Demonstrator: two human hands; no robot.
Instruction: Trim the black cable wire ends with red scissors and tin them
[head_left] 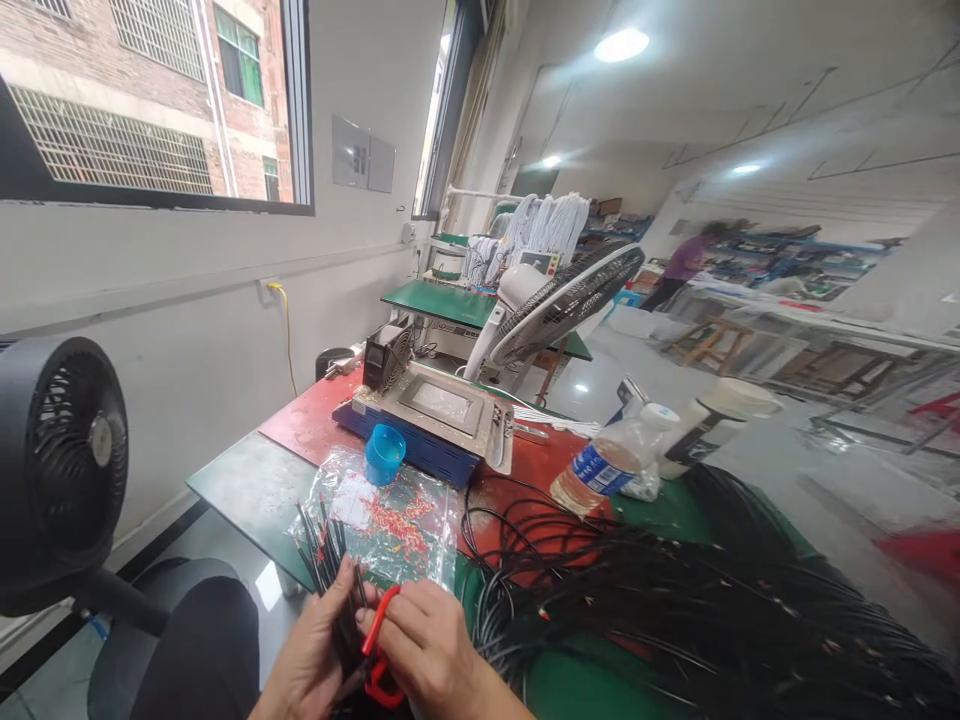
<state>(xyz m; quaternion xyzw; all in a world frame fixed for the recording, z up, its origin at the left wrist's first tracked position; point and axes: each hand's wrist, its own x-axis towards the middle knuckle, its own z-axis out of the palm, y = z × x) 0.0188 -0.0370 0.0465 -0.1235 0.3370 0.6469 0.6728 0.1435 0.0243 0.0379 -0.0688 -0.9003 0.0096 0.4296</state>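
My left hand [311, 645] is closed around a bundle of thin black cables [322, 560], whose stripped ends point up and away and show bits of red. Close beside it, my right hand [431, 635] has its fingers curled through the red loop handles of a pair of scissors [379, 622]. The scissors' blades are mostly hidden between the hands and cables. Just beyond my hands lies a clear plastic bag [444, 555], with many small red and yellow pieces [401, 518] scattered on it. A blue plastic cup [385, 457] stands on the bag's far part.
Behind the cup sits a blue metal heating device [431, 455] with a small black fan [386, 358]. A large pile of black cables [675, 610] covers the right side, near a bottle [600, 465]. Fans stand left [64, 450] and behind [562, 305]. A person [684, 260] is far right.
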